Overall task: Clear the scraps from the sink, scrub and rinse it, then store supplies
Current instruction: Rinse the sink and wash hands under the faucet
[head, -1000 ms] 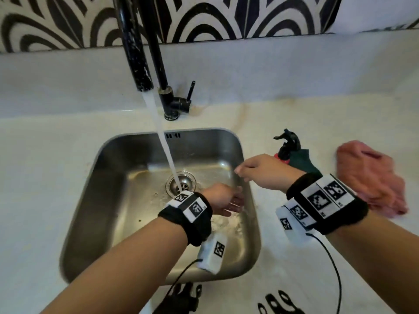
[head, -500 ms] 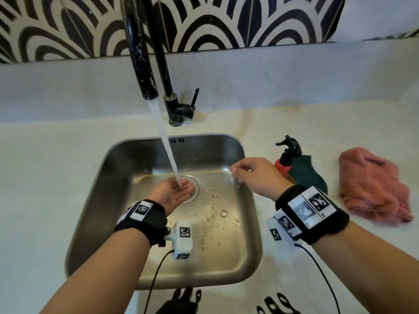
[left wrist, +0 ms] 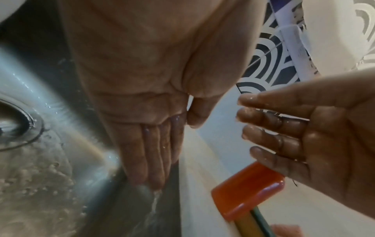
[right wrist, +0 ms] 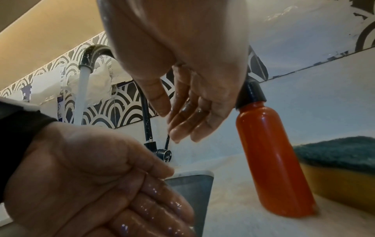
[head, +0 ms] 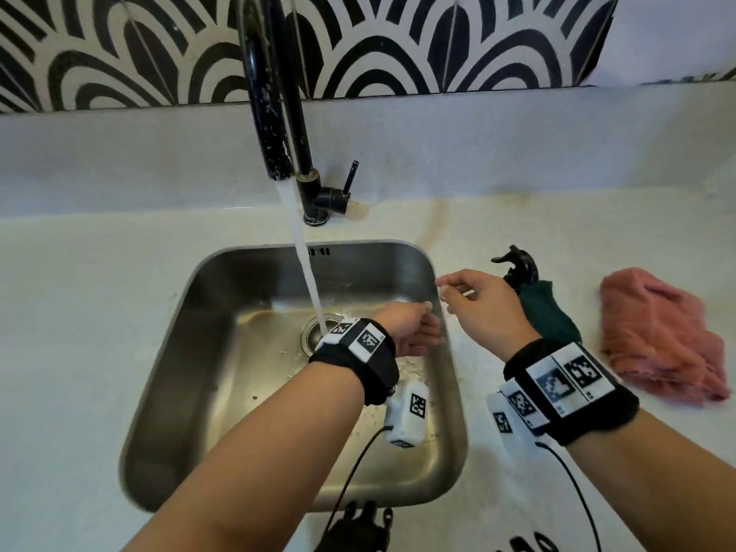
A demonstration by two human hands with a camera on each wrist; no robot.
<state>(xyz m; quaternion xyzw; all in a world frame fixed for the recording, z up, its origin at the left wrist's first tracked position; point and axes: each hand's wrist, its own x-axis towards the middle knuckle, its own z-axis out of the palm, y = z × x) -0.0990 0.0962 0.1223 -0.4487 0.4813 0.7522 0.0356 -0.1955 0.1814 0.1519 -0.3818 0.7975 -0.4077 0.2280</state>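
Observation:
Water runs from the black tap (head: 266, 113) down onto the drain (head: 318, 332) of the steel sink (head: 191, 352). My left hand (head: 414, 332) is low inside the sink by its right wall, palm up, wet fingers (left wrist: 154, 154) straight and together, holding nothing. My right hand (head: 474, 300) hovers over the sink's right rim, wet fingers (right wrist: 190, 118) loosely extended and empty. The red spray bottle (right wrist: 276, 160) with its black trigger head (head: 517, 264) stands on the counter just right of that hand, beside a green-topped yellow sponge (right wrist: 341, 168).
A pink cloth (head: 661, 336) lies crumpled on the white counter (head: 79, 312) at the right. The tap's lever (head: 349, 175) sticks up behind the sink. A patterned black-and-white tile wall (head: 398, 45) backs the counter. Dark objects (head: 358, 527) sit at the counter's near edge.
My left hand moved from under the stream at the drain over to the sink's right wall. My right hand stayed above the right rim.

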